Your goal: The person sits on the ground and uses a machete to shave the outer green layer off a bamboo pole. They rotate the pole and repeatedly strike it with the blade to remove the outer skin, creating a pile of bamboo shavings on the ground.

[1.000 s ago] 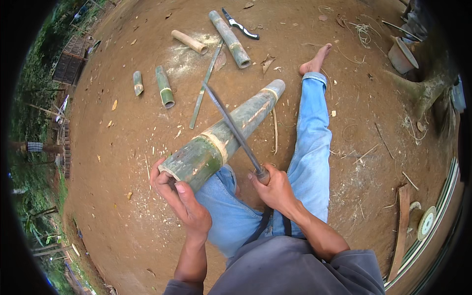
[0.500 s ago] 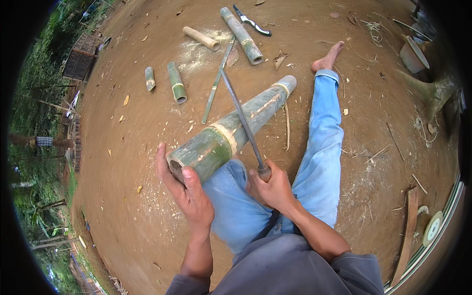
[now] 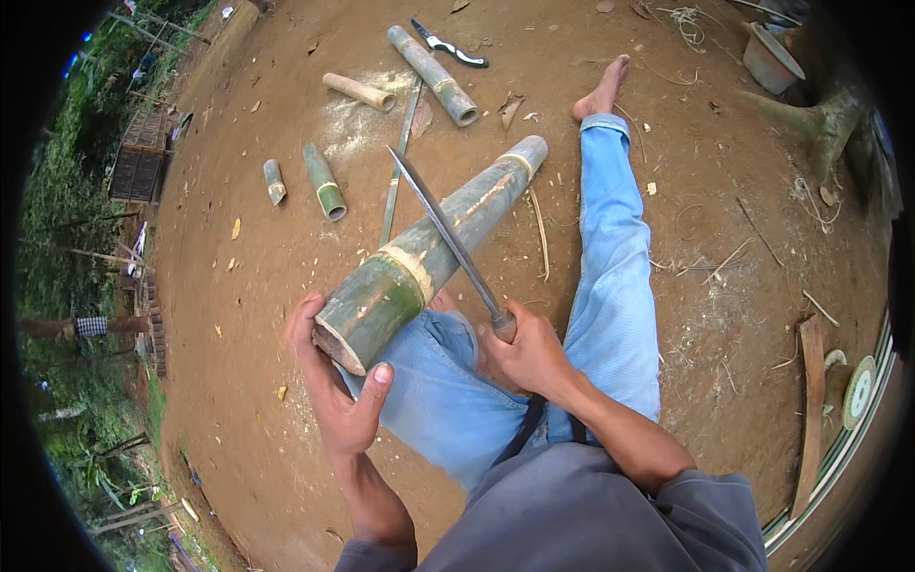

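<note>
A thick green bamboo section [image 3: 376, 300] lies slanted across my bent leg, its near end cut open and its far end pointing up to the right. Scraped pale patches show at the node ring and along its upper side. My left hand [image 3: 345, 405] cups the near end, fingers on the left side and thumb spread beside the rim. In my right hand [image 3: 531, 357] is the handle of a long knife [image 3: 446, 227]. Its dark blade crosses over the bamboo, tip to the upper left; whether it touches cannot be made out.
On the dirt ground ahead lie short bamboo pieces [image 3: 326, 184], a longer bamboo tube [image 3: 434, 76], a thin split strip [image 3: 392, 195] and a folding-type saw [image 3: 457, 52]. A pot [image 3: 770, 59] stands by a tree root [image 3: 829, 124]. A wooden plank [image 3: 811, 410] lies right.
The bamboo's near end has turned slightly, and my left thumb has moved lower, off its end face. The knife has shifted a little toward the near end. The whole view has swung somewhat.
</note>
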Demonstrator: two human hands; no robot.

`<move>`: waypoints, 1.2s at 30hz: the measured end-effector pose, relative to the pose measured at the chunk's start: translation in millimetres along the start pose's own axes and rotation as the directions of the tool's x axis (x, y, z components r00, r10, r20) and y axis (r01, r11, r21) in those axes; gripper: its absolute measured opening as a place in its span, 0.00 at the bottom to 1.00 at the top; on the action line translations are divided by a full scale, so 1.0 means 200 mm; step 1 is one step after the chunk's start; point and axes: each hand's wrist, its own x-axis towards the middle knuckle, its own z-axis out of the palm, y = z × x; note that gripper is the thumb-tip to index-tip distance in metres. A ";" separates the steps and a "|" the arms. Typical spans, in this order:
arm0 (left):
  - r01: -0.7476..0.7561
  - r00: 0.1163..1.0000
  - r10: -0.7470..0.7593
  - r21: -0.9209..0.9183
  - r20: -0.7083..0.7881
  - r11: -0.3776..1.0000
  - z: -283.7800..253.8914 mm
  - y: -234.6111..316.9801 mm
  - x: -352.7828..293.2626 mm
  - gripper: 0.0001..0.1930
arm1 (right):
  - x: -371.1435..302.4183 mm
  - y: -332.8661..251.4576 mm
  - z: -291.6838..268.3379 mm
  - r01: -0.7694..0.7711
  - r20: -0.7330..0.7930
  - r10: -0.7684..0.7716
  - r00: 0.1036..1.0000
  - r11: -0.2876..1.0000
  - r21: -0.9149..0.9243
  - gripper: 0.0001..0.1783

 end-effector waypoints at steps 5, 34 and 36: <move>-0.006 0.999 0.000 0.099 0.053 0.995 -0.05 -0.01 0.01 0.45 | -0.08 -0.09 -0.02 0.143 0.014 -0.144 0.989 0.989 0.029 0.15; 0.179 0.974 -0.186 -0.061 -0.132 0.982 0.07 0.06 -0.03 0.41 | -0.13 -0.05 -0.01 0.244 0.022 -0.244 0.969 0.970 0.025 0.12; 0.195 0.965 -0.204 -0.068 -0.164 0.978 0.07 0.06 -0.02 0.41 | -0.04 -0.05 0.03 0.137 -0.020 -0.136 0.990 0.987 0.078 0.13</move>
